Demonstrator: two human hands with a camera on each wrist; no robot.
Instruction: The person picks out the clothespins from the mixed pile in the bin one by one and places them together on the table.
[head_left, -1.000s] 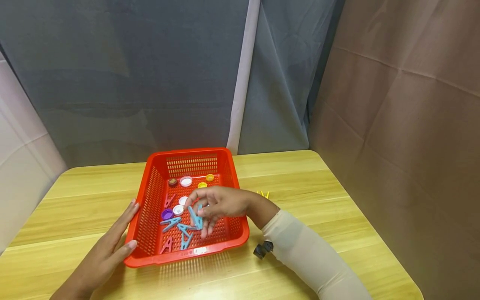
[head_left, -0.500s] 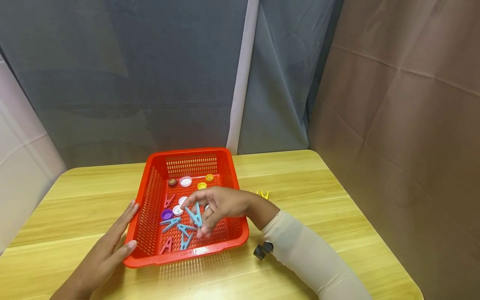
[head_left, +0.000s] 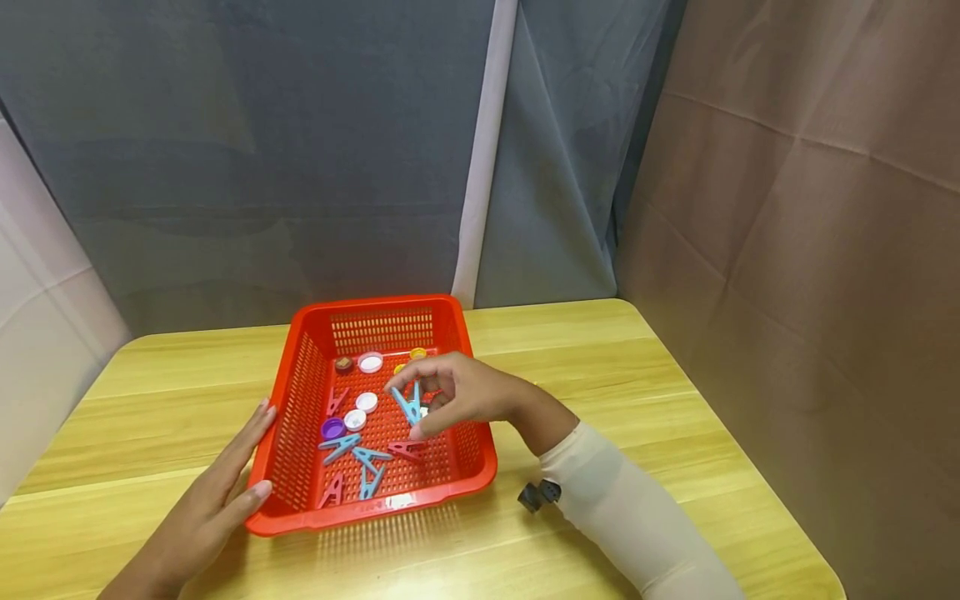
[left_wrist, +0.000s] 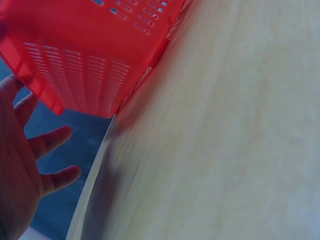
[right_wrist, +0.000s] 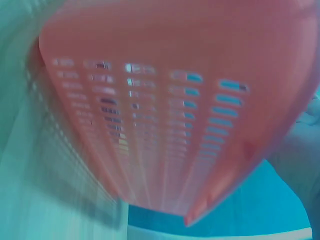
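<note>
A red plastic basket point(head_left: 483, 457) with slotted walls stands on the table. My left hand point(head_left: 213, 504) rests its fingertips on the basket's left rim, fingers straight; the left wrist view shows its fingers point(left_wrist: 52, 142) spread beside the wall. Over the basket's right half, my right hand point(head_left: 468, 390) pinches a light blue clothespin point(head_left: 408, 406), its legs pointing up. Below lie several more clothespins, among them a blue one point(head_left: 341, 446) and a red one point(head_left: 407, 451). Round caps share the basket floor: a purple one point(head_left: 333, 428), a white one point(head_left: 367, 402) and a pink-rimmed one point(head_left: 371, 362).
The wooden table point(head_left: 675, 467) extends to both sides of the basket. Behind it hangs a grey curtain point(head_left: 247, 167), with a brown cloth point(head_left: 810, 275) on the right. A black device point(head_left: 538, 495) is strapped at the right wrist, over a beige sleeve point(head_left: 637, 517).
My right hand has lifted away and slightly right with the blue clothespin, uncovering a red clothespin. Its wrist now covers yellow pieces on the table. The left hand keeps its place.
</note>
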